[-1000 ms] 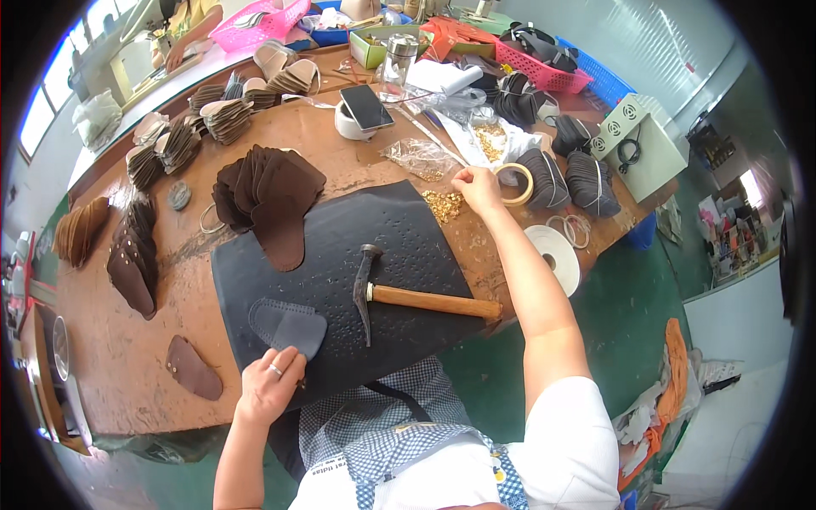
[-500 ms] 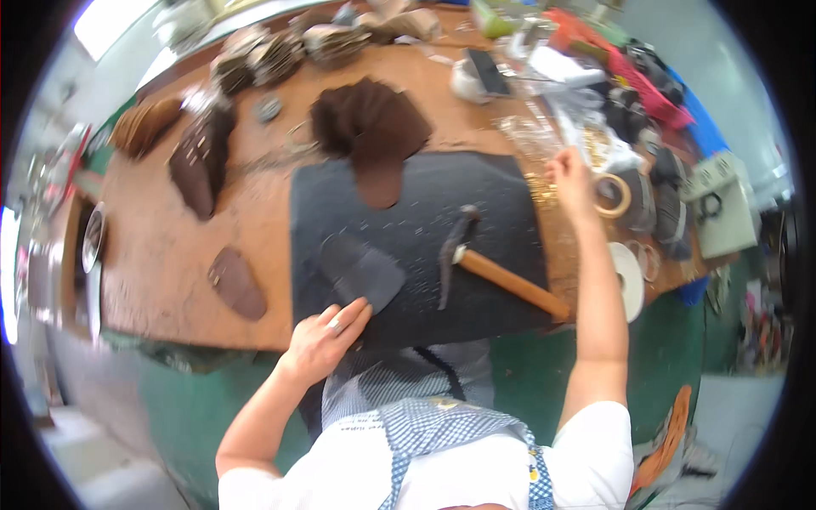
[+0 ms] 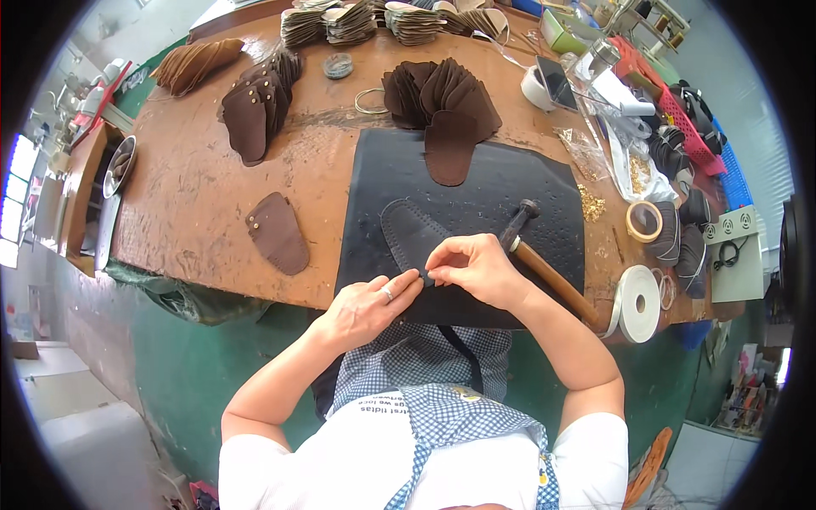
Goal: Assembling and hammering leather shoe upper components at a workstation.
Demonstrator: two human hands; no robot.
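Observation:
A dark leather piece (image 3: 412,234) with stitch holes along its rim lies on the black mat (image 3: 501,170). My left hand (image 3: 370,310), with a ring on one finger, grips its near end with fingers pressed together. Close beside those fingertips, my right hand (image 3: 480,270) pinches at the same end. What is between its thumb and finger is too small or hidden to make out. A hammer (image 3: 554,280) with a wooden handle rests on the mat to the right of my right hand. Small gold metal pieces (image 3: 592,204) lie heaped at the mat's right edge.
Brown leather pieces (image 3: 450,144) are fanned at the mat's far edge; a studded stack (image 3: 251,115) and a single piece (image 3: 278,234) lie left. A white tape roll (image 3: 637,303), a tan tape roll (image 3: 643,221) and a pink basket (image 3: 688,140) stand right.
My right hand has come from the gold pieces on the right to the leather piece's near end. My left hand stays at that end. The whole view has shifted.

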